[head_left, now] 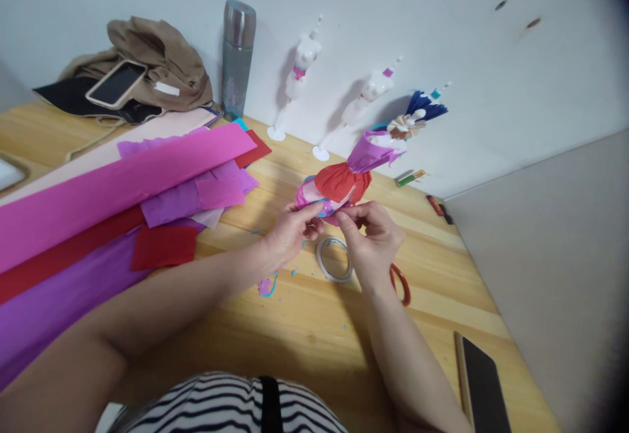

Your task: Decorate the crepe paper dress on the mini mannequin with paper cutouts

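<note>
A small dress form (376, 151) wears crepe paper: a purple bodice, a red gathered overskirt and a pink and purple skirt with blue edging. My left hand (293, 231) pinches the skirt's lower left edge between thumb and fingers. On the lower right, my right hand (371, 233) has its thumb and fingertips closed on the skirt's hem. Fingers partly hide the hem. Below the skirt, between my hands, lies a roll of tape (322, 264). Red-handled scissors (403, 285) are partly covered by my right wrist.
Crepe paper sheets (122, 177) spread across the left. Behind stand a thermos (238, 59) and two white dress forms (305, 56). A phone (118, 84) rests on brown cloth (162, 53). Paper scraps (265, 287) lie in front; a dark flat device (484, 384) is at right.
</note>
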Tool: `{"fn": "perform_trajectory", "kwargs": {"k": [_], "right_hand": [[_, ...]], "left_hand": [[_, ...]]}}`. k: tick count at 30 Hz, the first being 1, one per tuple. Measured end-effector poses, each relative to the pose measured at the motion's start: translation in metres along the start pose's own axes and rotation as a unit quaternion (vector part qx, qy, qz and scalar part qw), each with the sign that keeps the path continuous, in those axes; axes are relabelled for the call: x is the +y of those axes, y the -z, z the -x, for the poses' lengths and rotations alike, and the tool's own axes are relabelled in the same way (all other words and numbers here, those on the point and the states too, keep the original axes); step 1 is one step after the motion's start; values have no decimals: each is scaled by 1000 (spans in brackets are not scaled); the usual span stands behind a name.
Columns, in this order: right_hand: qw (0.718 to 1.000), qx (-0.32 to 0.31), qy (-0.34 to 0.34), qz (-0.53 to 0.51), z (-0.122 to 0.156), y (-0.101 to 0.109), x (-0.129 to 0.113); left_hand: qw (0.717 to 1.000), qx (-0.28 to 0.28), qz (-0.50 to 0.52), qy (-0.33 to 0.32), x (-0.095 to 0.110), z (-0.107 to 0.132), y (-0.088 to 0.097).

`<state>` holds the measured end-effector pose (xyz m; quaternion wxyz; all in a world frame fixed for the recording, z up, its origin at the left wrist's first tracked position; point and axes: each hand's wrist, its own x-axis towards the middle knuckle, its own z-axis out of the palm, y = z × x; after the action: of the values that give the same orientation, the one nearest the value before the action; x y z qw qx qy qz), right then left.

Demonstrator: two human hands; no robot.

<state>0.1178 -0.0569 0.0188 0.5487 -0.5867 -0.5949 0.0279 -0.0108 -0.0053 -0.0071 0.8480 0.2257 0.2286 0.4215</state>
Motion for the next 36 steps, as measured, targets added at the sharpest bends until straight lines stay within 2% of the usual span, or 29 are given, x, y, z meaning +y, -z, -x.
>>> {"fn": "perform_trajectory", "kwargs": {"k": [6, 12, 16, 18, 21, 25, 27, 30, 32, 36], "right_hand": [[996, 64, -44, -54, -7, 12, 19], [976, 94, -154, -117, -12, 6, 48], [966, 84, -201, -138, -13, 0, 59], [967, 77, -198, -139, -12, -1, 60], [977, 78, -153, -127, -10, 2, 54], [990, 80, -44, -107, -5, 10, 32], [995, 10, 60, -75, -3, 14, 23], [970, -104, 220, -9, -4, 16, 17], [957, -126, 259, 20, -5, 16, 19], [955, -120, 267, 45, -7, 16, 23]], "left_hand": [[1000, 3, -26, 0, -3, -1, 3], [998, -9, -57, -2, -3, 0, 6], [997, -12, -71, -13, -5, 0, 8], [997, -12, -72, -18, -6, -2, 10], [997, -11, -72, -23, -6, -3, 11], [998, -16, -64, -25, -5, -3, 10], [998, -17, -57, -24, -5, -2, 10], [999, -11, -33, -21, -6, -3, 10], [1000, -10, -21, -18, -7, -3, 10], [999, -26, -21, -18, -6, -3, 10]]}}
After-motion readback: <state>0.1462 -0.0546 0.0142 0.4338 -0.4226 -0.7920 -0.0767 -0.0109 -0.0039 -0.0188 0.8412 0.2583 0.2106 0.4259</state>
